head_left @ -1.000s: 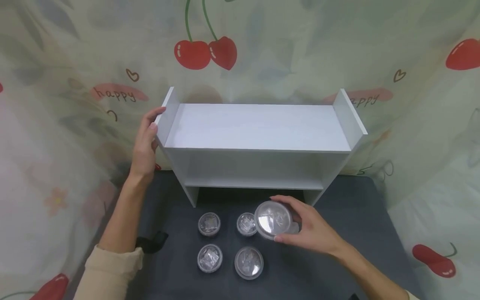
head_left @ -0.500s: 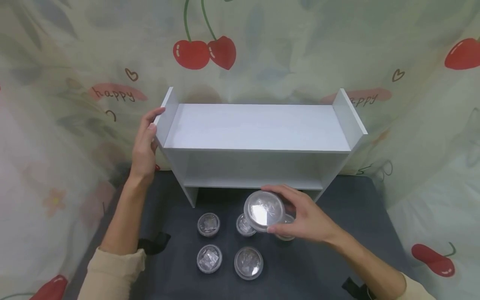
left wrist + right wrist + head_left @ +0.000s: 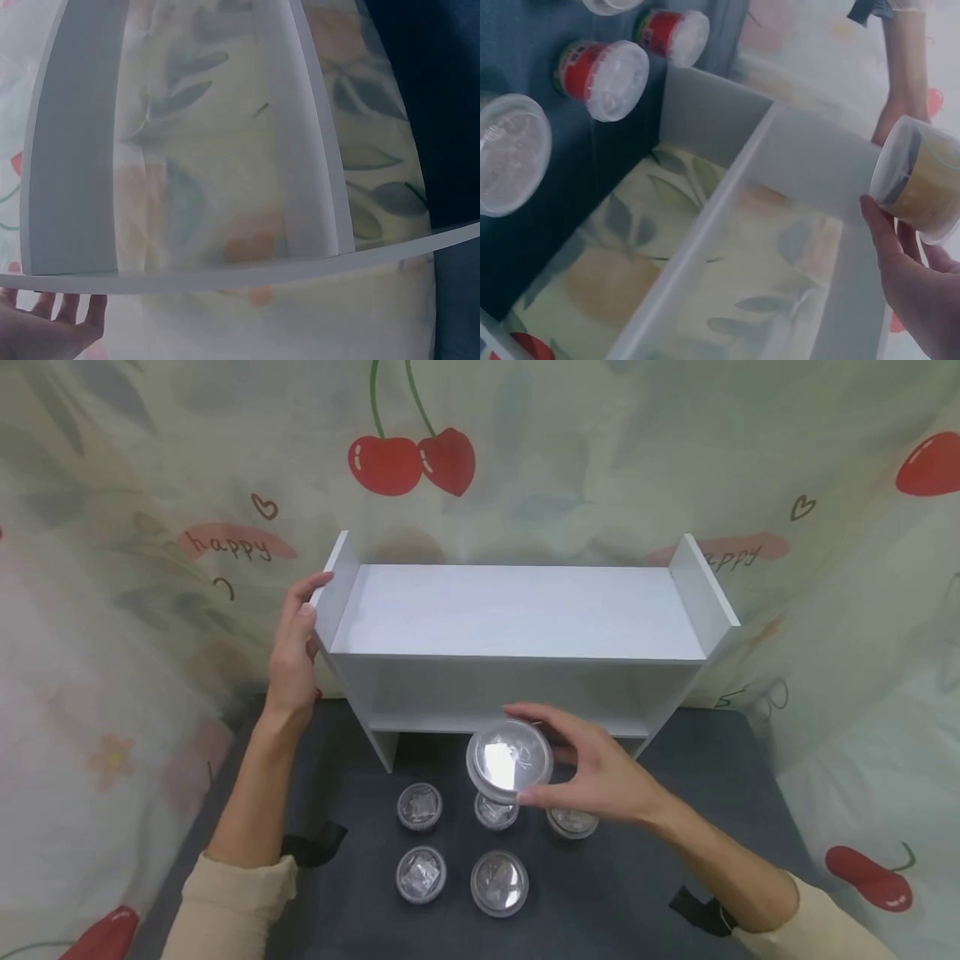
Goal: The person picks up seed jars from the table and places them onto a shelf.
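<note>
**Left hand [image 3: 291, 652] on the shelf unit [image 3: 517, 610], right hand [image 3: 588, 770] on the held tub [image 3: 512, 760]**

The hands are well apart, each clamped on something. The left hand grips the upper front edge of the unit's left side panel, thumb in front; probably this steadies a frame whose open back, seen from the wrists, looks easy to nudge. The right hand pinches the held tub from the side, thumb near, fingers behind, which seems meant to leave lid and base free. That tub is off the bench [image 3: 615, 910], just in front of the unit's lower board.

Its wall lets a yellowish filling show, with a darker patch towards the lid; what it is, I cannot tell. Five more lidded tubs stand upright below, apart, presumably for easy picking: back-left tub [image 3: 419, 807], back-middle tub [image 3: 496, 816], back-right tub [image 3: 573, 824], front-left tub [image 3: 421, 875] and front-middle tub [image 3: 499, 885]. Something crinkled and shiny, perhaps clear wrapping, shows under the lids. Two have red walls in the right wrist view.
</note>
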A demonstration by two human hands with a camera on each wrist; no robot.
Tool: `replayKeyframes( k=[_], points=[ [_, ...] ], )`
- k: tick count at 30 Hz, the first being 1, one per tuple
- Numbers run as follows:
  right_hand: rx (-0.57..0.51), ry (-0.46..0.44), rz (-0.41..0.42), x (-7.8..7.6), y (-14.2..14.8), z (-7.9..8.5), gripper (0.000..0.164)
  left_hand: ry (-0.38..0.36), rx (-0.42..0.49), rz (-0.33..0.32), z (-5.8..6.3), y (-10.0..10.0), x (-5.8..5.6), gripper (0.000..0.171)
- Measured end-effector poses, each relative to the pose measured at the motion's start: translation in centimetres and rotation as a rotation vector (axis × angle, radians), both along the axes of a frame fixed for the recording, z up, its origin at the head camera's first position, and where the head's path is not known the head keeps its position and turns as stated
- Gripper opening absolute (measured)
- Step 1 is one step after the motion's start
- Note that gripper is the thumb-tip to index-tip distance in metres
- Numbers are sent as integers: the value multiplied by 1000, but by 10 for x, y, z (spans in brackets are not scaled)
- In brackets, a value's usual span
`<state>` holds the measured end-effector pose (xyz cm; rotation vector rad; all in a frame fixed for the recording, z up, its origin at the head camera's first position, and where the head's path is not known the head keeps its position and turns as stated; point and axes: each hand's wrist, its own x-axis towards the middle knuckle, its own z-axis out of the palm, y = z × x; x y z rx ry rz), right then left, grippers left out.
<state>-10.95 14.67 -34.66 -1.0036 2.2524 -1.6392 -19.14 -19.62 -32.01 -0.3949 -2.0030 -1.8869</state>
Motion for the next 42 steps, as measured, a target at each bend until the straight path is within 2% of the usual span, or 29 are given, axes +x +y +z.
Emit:
replayKeyframes(
  k=[8,20,26,32,42],
  points=[
    [-61,16,34,-12,-9,20,80,-3,-4,8,-1,0,-1,45],
    [-37,83,16,-28,-22,47,76,-21,-18,46,-1,1,0,46],
    [-23,70,-9,-38,-27,55,76,-5,-5,47,-2,4,0,46],
    [-67,42,-4,-52,-37,68,74,-9,9,40,-1,4,-1,47],
    [-114,17,-44,-73,-51,86,69,-16,28,22,-1,5,-2,49]
  ],
)
